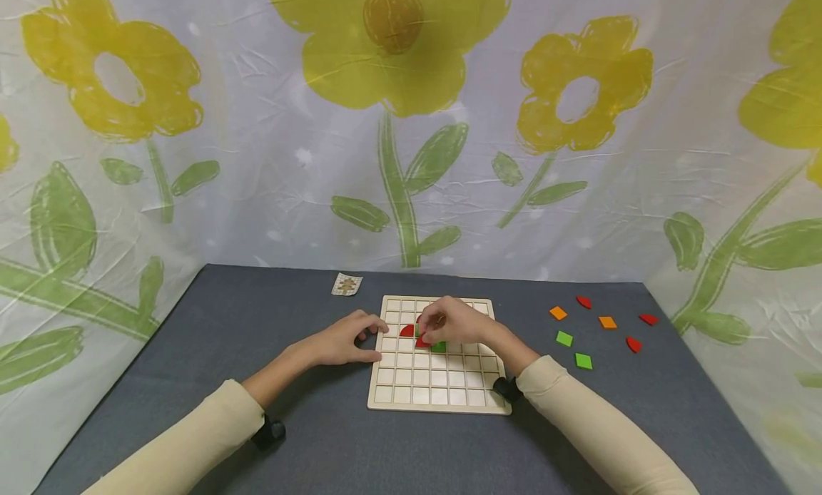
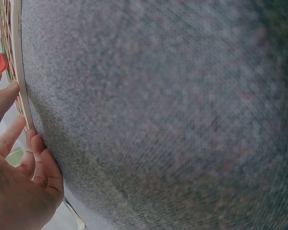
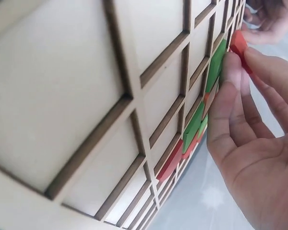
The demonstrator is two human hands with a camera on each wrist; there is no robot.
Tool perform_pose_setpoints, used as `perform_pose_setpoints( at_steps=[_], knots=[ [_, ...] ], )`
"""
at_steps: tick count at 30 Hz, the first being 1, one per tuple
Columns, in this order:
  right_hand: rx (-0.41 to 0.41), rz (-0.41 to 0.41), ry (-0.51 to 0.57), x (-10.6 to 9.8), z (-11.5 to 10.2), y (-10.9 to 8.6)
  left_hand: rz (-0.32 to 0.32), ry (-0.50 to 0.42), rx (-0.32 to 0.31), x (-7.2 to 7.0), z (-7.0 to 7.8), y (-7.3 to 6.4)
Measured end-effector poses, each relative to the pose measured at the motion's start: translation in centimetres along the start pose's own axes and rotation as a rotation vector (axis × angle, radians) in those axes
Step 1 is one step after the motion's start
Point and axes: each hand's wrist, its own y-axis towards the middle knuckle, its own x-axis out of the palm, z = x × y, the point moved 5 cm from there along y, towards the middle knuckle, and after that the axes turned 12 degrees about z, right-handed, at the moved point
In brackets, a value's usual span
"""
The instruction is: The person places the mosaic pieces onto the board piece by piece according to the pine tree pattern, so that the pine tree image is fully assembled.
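Observation:
A square wooden grid board [image 1: 403, 395] lies on the table. My left hand [image 1: 349, 340] rests at the board's left side, its thumb and fingertips touching the edge and its other fingers loosely bent. Over the upper middle of the grid, my right hand [image 1: 457, 322] pinches a small red tile with a curved side [image 3: 238, 44] between thumb and fingers. Set in the cells under and around that hand are a red tile [image 1: 407, 331], a green tile [image 1: 439, 347] and other coloured tiles, partly hidden by the fingers.
Loose tiles lie right of the board: red [image 1: 633, 344], orange [image 1: 607, 322] and green [image 1: 583, 361], several in all. A small card with a printed pattern [image 1: 347, 284] sits behind the board. A flower-printed cloth [image 1: 289, 217] hangs along the table's far edge.

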Motion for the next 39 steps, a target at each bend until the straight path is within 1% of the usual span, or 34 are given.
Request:
perform_pose_setpoints(
  at_steps=[6, 14, 23, 27, 34, 39],
  knots=[
    [-0.023, -0.004, -0.026, -0.02, -0.1, 0.04, -0.006, -0.001, -0.012, -0.1, -0.05, -0.08],
    [-0.027, -0.001, -0.055, 0.07, -0.28, 0.02, -0.002, -0.004, -0.002, -0.08, -0.15, -0.05],
    [-0.042, -0.02, -0.049, 0.26, -0.21, 0.1, 0.002, 0.0, -0.006, -0.08, -0.13, -0.13],
    [-0.036, -0.025, -0.056, 0.36, -0.06, 0.09, 0.002, 0.0, -0.005, -0.02, -0.2, -0.1],
    [-0.025, -0.028, -0.045, 0.45, 0.06, 0.08, 0.002, 0.0, -0.01, -0.03, -0.23, -0.02],
    [-0.038, -0.024, -0.034, 0.49, 0.28, 0.09, -0.004, -0.004, -0.018, 0.0, -0.26, -0.01]
  ],
)
